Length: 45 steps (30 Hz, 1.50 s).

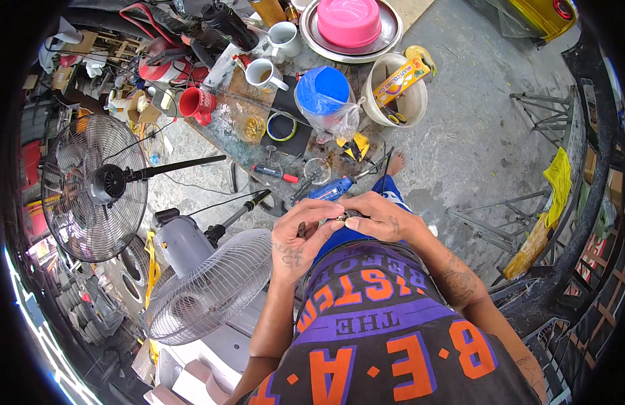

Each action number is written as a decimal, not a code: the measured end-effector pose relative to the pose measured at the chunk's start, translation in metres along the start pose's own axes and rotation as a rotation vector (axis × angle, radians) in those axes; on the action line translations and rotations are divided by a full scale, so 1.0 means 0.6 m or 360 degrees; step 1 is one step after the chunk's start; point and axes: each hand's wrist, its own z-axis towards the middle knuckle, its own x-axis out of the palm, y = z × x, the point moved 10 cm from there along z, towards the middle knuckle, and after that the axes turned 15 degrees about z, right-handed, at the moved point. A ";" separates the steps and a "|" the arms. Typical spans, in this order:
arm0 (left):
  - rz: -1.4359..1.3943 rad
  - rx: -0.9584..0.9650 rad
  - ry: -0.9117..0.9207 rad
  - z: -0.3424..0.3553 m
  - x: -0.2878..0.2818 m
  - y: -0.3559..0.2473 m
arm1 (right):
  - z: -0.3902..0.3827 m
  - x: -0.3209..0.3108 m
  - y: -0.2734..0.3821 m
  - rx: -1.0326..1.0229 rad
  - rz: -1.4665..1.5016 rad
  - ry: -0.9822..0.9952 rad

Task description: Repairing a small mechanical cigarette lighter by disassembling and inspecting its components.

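Note:
Close to my body, my left hand (303, 233) and my right hand (380, 215) meet with thumbs and fingertips pinched together. Between them is a small dark piece (345, 216) with a lighter, shiny spot. Fingers cover most of it, so its kind cannot be made out. A second dark bit (301, 230) shows among the fingers of my left hand. Just beyond my hands lies a blue rotary tool (330, 190) at the workbench's near edge. A black marker with a red cap (276, 173) rests to its left.
The cluttered workbench (221, 138) carries a red mug (197, 104), a white mug (264, 74), a blue-lidded tub in plastic (322, 91) and a cream bucket (417, 108) holding a yellow box (403, 77). Two fans (89, 182) stand left. Metal stands (505, 216) are right.

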 end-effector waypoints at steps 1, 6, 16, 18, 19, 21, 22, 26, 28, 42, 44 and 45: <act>0.0019 0.0014 0.0003 0.000 0.000 -0.002 | 0.000 -0.002 0.003 -0.0021 0.0009 -0.0014; 0.0245 0.0038 0.0089 0.003 0.001 -0.018 | -0.003 0.000 0.002 -0.0019 0.0079 0.0009; 0.0117 -0.0002 0.0204 0.001 0.024 -0.032 | -0.019 -0.002 -0.015 -0.0071 0.0122 0.0003; 0.0125 -0.0139 0.0250 -0.001 0.024 -0.019 | -0.018 0.000 -0.015 -0.0088 0.0145 0.0018; 0.0119 -0.0106 0.0271 0.000 0.026 -0.021 | -0.017 0.001 -0.013 -0.0110 0.0171 0.0028; 0.0115 -0.0074 0.0282 -0.001 0.024 -0.018 | -0.018 0.003 -0.010 -0.0124 0.0186 0.0043; 0.0019 -0.0140 0.0231 -0.002 0.017 -0.008 | -0.019 0.004 -0.007 -0.0140 0.0201 0.0052; -0.0314 -0.0620 -0.0295 0.020 -0.045 0.111 | -0.023 -0.007 0.004 -0.0198 0.0267 0.0072; -0.0337 -0.0748 -0.0545 0.040 -0.068 0.198 | -0.032 -0.016 0.008 -0.0230 0.0281 0.0024; 0.1558 -0.0261 -0.0805 0.125 -0.097 0.350 | -0.080 -0.095 0.005 -0.0101 0.0187 -0.0280; 0.1573 -0.0310 -0.0674 0.132 -0.095 0.367 | -0.083 -0.101 0.011 -0.0107 0.0170 -0.0292; 0.1569 -0.0306 -0.0671 0.133 -0.096 0.371 | -0.083 -0.102 0.012 -0.0099 0.0160 -0.0290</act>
